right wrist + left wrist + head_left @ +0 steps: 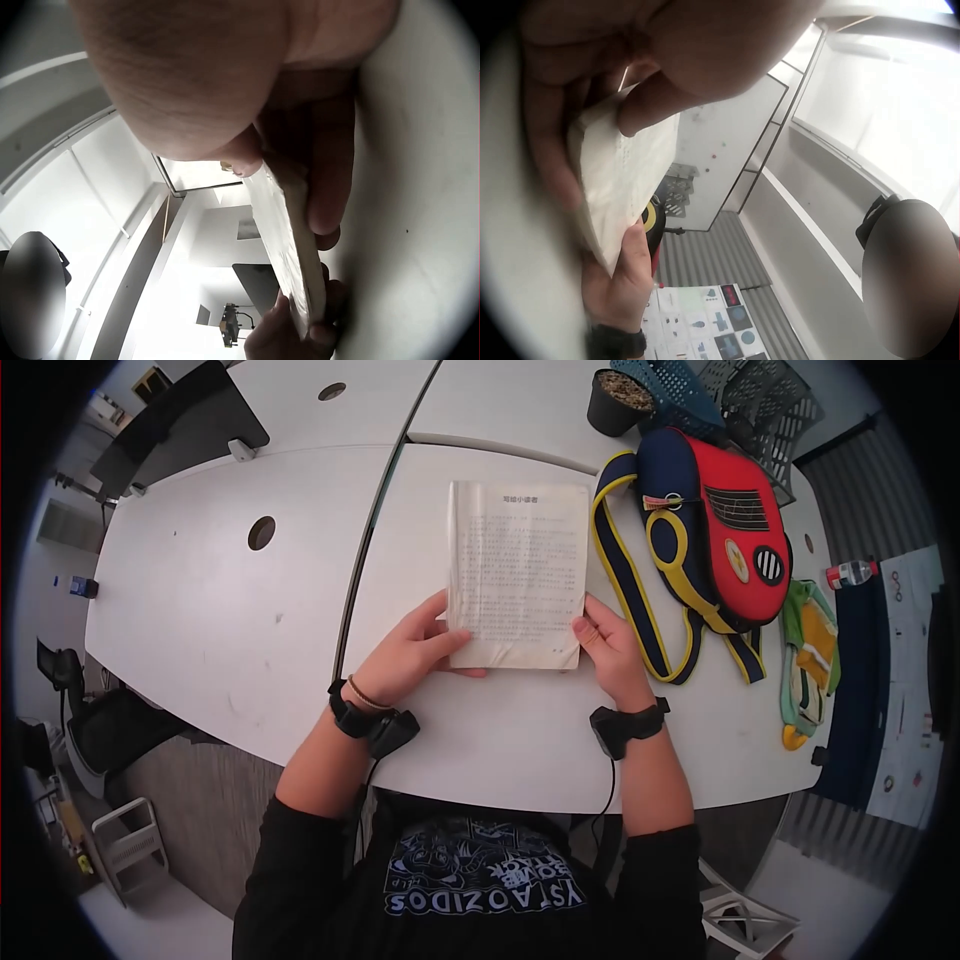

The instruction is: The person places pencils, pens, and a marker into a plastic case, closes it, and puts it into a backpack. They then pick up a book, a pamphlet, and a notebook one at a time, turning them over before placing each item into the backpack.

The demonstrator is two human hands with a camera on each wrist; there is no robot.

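A worn book with a printed page facing up (518,570) is held between both hands above the white table. The left hand (405,650) grips its lower left edge, thumb on the page and fingers under it; the left wrist view shows that thumb pressing the book (622,187). At the lower right edge the right hand (612,645) pinches the book, thumb on top; in the right wrist view its fingers lie beneath the book (289,232). The fingers under the book are partly hidden.
Right of the book lies a red and navy backpack (735,530) with yellow-edged straps. Behind it are a potted plant (618,402) and blue baskets (675,395). A green and yellow cloth item (808,650) and a bottle (851,574) are at the right. A dark screen (190,430) stands back left.
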